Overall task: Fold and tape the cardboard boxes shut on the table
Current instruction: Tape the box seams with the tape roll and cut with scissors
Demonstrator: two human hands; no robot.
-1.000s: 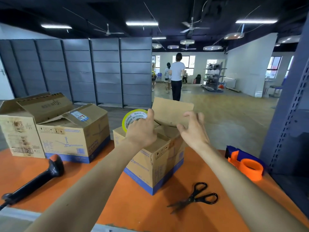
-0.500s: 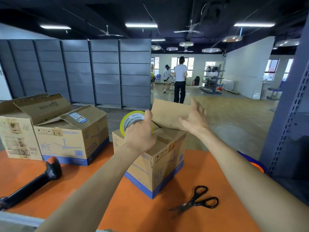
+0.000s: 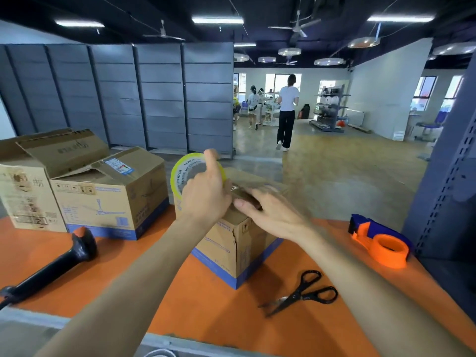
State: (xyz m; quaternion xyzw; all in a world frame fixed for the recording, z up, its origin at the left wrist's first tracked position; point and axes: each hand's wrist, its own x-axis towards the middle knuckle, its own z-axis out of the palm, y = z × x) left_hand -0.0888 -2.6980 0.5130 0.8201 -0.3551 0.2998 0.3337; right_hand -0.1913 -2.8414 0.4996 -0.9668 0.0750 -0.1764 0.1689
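With left hand [image 3: 206,199] gripping round yellow-edged tape roll [image 3: 184,173] at top of small brown cardboard box [image 3: 239,243] on orange table [image 3: 167,292], and right hand [image 3: 273,215] flat, blurred, probably pressing top flap [image 3: 260,180], may spring open if released before taping.

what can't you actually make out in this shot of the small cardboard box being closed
Head view:
Top seam of the small brown cardboard box: covered by the left hand and the motion-blurred right hand.
Loose end of the yellow roll of tape: behind the left hand.
Black handheld scanner: lower end cut off by the left edge.
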